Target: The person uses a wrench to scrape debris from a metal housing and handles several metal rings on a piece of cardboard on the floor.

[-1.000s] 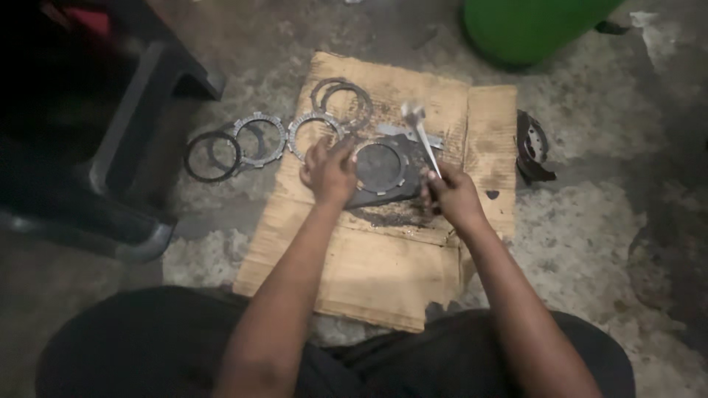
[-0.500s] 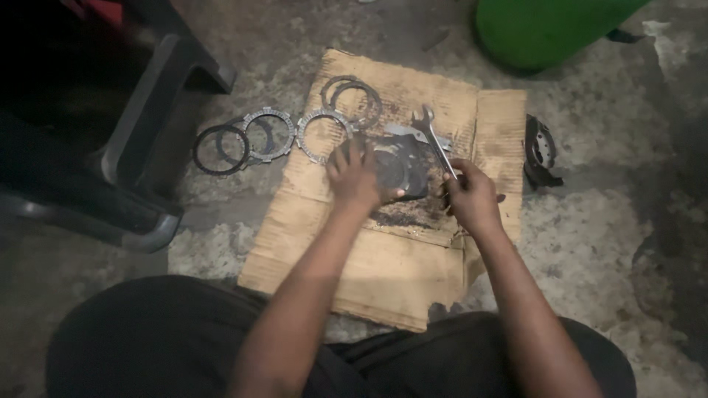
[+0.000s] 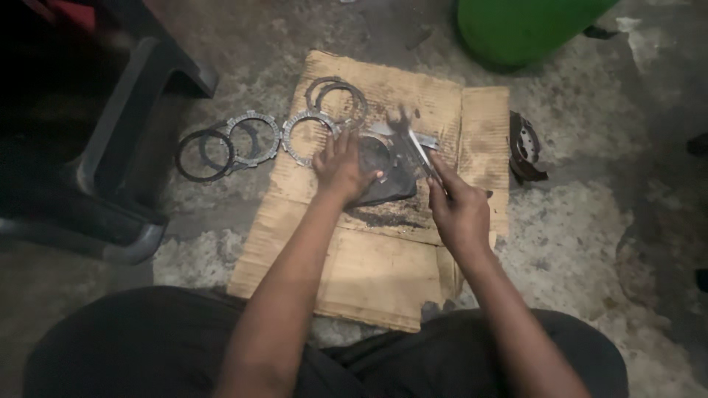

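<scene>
From the head camera, the person sits on the floor over a sheet of cardboard [image 3: 383,258]. The left hand [image 3: 341,168] lies flat and spread on a dark round metal part [image 3: 383,177] in the middle of the cardboard, pressing it down. The right hand [image 3: 459,210] is closed around a metal wrench [image 3: 413,144]. A moment ago the wrench lay lower against the part; now its head is blurred and lifted, so it is swinging. Flat rings [image 3: 254,136] lie off to the left.
</scene>
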